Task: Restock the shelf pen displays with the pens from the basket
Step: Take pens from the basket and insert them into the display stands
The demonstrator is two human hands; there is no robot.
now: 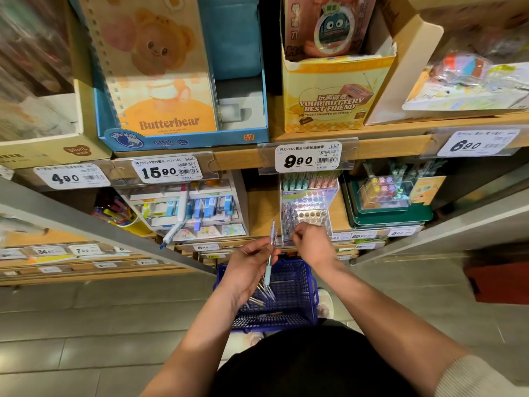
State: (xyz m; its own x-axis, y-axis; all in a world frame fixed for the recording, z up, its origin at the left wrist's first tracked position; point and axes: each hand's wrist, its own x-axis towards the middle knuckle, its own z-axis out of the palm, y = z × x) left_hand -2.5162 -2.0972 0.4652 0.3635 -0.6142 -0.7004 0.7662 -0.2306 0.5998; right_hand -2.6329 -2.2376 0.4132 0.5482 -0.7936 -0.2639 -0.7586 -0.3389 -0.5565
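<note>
My left hand [252, 265] holds a bunch of pens [269, 265] upright over the blue basket [309, 285]; one pale blue pen stands out, its clip end up. More pens lie on the basket floor. My right hand [310, 242] has its fingers closed at the front lower edge of a clear pen display [307, 202] on the lower shelf. I cannot tell whether it pinches a pen. The display holds rows of green and pink pens at its top.
A white and blue pen display [200, 210] stands left of the clear one, with a long pen leaning out. A green tray of pens [392, 216] sits to the right. Price tags line the shelf edge [243, 160]. Notebook boxes fill the upper shelf.
</note>
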